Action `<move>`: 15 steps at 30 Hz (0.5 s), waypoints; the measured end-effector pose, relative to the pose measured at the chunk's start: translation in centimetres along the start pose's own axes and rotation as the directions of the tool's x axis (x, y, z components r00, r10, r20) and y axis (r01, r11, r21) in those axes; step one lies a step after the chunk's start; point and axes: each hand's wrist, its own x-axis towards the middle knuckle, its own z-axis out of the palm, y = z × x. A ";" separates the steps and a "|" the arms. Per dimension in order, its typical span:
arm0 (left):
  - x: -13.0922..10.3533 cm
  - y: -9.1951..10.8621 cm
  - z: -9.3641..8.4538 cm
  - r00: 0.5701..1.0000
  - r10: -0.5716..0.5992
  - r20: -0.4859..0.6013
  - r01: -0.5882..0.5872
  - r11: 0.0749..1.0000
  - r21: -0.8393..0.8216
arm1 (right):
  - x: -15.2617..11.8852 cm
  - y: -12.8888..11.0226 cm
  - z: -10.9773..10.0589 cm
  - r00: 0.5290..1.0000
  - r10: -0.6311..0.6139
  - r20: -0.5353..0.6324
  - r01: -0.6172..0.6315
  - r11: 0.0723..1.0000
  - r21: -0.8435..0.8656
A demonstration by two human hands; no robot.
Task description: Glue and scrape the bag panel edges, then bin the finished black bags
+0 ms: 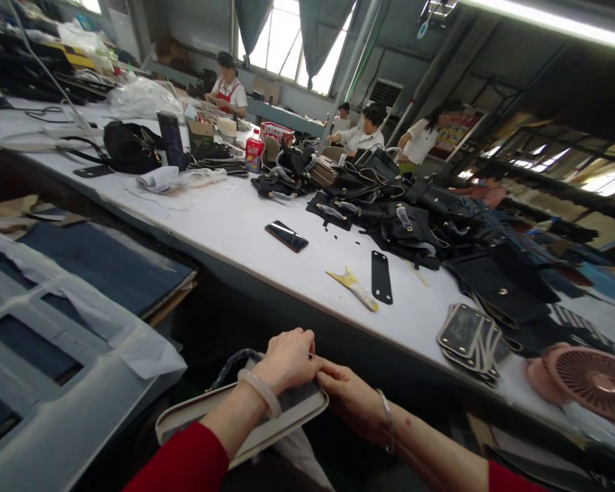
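- The thing in hand is a shallow, rounded-corner, rectangular bag-like piece with a thick cream rim around a greyish, smooth-looking panel [288, 418]; it lies tilted below the table edge, close to the person's body.
- A thin, dark, curved strip [229, 365] arches at its far side.
- The left hand [290, 357], wearing a pale, thick bangle [261, 392], reaches across the panel; its fingers are curled inward and bunched near the far right corner.
- The right hand [349, 391], wearing a slim silver bracelet [388, 418], meets it there, thumb and forefinger drawn nearly together; whether either hand grips the rim or something small, I cannot tell.
- On the smooth white tabletop [236, 236] lie a glossy black phone [286, 236], a forked yellow-and-white flat piece [353, 288] and a matte black strip with rounded ends [381, 277].
- Farther right, cream-edged rounded panels [469, 335] lie stacked near a round, pink, slatted fan [597, 383].
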 end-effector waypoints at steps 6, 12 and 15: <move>-0.2 -0.1 0.2 1.000 0.004 0.001 -0.004 1.000 -0.009 | 0.6 -0.3 -0.7 0.995 -0.087 -0.046 0.067 0.939 -0.336; -0.7 0.2 0.3 1.000 -0.011 -0.025 0.010 0.999 -0.037 | 0.9 0.1 -1.3 0.990 -0.127 -0.067 0.080 0.875 -0.478; -1.5 0.2 -0.3 0.999 -0.016 -0.046 0.014 0.998 -0.056 | 0.6 -0.5 -1.6 0.998 -0.067 0.003 0.062 0.903 -0.426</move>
